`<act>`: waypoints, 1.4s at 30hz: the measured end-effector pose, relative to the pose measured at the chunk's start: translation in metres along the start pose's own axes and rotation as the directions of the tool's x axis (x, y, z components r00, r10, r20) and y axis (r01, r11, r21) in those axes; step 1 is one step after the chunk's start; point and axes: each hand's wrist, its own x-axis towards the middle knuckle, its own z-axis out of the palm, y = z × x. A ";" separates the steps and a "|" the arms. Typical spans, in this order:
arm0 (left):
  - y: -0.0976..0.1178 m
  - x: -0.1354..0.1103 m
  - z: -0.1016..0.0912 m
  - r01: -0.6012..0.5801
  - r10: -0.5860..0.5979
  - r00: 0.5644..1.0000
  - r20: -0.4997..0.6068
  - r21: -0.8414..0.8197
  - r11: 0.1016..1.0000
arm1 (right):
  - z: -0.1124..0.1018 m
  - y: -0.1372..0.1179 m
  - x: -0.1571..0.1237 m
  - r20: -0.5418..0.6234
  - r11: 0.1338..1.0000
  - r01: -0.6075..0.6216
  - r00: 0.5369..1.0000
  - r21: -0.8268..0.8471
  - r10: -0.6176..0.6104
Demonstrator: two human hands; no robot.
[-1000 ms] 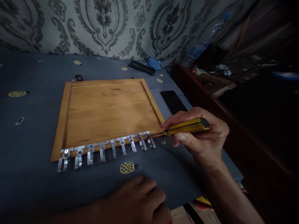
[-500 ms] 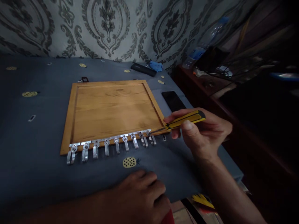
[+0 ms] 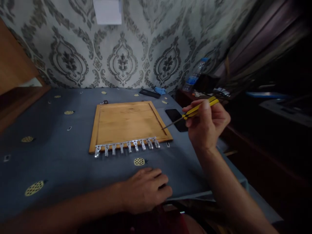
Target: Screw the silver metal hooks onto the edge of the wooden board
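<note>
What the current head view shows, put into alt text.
A right hand holds a yellow-handled screwdriver over a framed wooden board with a row of metal hooks along its near edge; the left hand rests on patterned cloth.

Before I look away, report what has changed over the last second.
The right hand has drawn the screwdriver up, away from the rightmost hook; the camera has tilted up, showing more patterned wall. Nothing was let go or newly taken. The left hand, the panel with its hooks and the phone stayed put.
</note>
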 end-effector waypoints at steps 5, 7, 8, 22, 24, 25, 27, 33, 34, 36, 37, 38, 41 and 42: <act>0.002 0.001 0.004 -0.003 0.005 1.000 -0.024 0.095 0.995 | -0.028 0.004 -0.015 -0.027 0.990 -0.142 0.990 -0.008 0.142; 0.003 0.001 0.005 -0.005 0.008 1.000 -0.030 0.107 0.994 | -0.038 0.013 -0.023 -0.016 0.973 -0.230 0.973 0.028 0.231; 0.003 0.001 0.006 -0.003 0.006 0.999 -0.032 0.106 0.994 | -0.042 0.018 -0.025 -0.021 0.957 -0.282 0.959 0.073 0.284; -0.002 0.003 -0.004 0.003 0.014 0.984 -0.177 0.096 0.995 | -0.059 0.035 -0.026 0.146 0.753 -0.610 0.792 0.247 0.593; -0.010 0.007 -0.016 0.074 -0.043 0.969 -0.243 0.121 0.990 | -0.060 0.034 -0.027 0.162 0.754 -0.610 0.792 0.244 0.588; -0.015 0.010 -0.023 0.130 -0.091 0.956 -0.277 0.125 0.984 | -0.061 0.034 -0.027 0.168 0.755 -0.609 0.793 0.243 0.585; -0.026 0.017 -0.034 0.263 -0.211 0.918 -0.337 0.115 0.958 | -0.062 0.035 -0.027 0.172 0.753 -0.610 0.792 0.246 0.585; -0.053 0.039 -0.034 0.533 -0.505 0.835 -0.219 0.093 0.841 | -0.061 0.034 -0.027 0.185 0.728 -0.642 0.767 0.242 0.615; -0.054 0.042 -0.030 0.535 -0.512 0.836 -0.198 0.089 0.840 | -0.060 0.034 -0.027 0.187 0.724 -0.648 0.762 0.237 0.621; -0.057 0.047 -0.024 0.537 -0.518 0.837 -0.176 0.082 0.840 | -0.058 0.032 -0.028 0.183 0.722 -0.653 0.757 0.227 0.627; -0.058 0.049 -0.022 0.537 -0.519 0.837 -0.170 0.080 0.840 | -0.058 0.032 -0.028 0.178 0.727 -0.650 0.760 0.222 0.625; -0.059 0.050 -0.020 0.538 -0.521 0.837 -0.166 0.079 0.839 | -0.058 0.031 -0.028 0.173 0.732 -0.646 0.763 0.218 0.622; -0.062 0.053 -0.018 0.546 -0.533 0.832 -0.155 0.062 0.835 | -0.059 0.029 -0.029 0.166 0.742 -0.636 0.772 0.213 0.614; -0.063 0.053 -0.018 0.551 -0.540 0.828 -0.149 0.048 0.833 | -0.060 0.029 -0.029 0.160 0.746 -0.630 0.776 0.216 0.610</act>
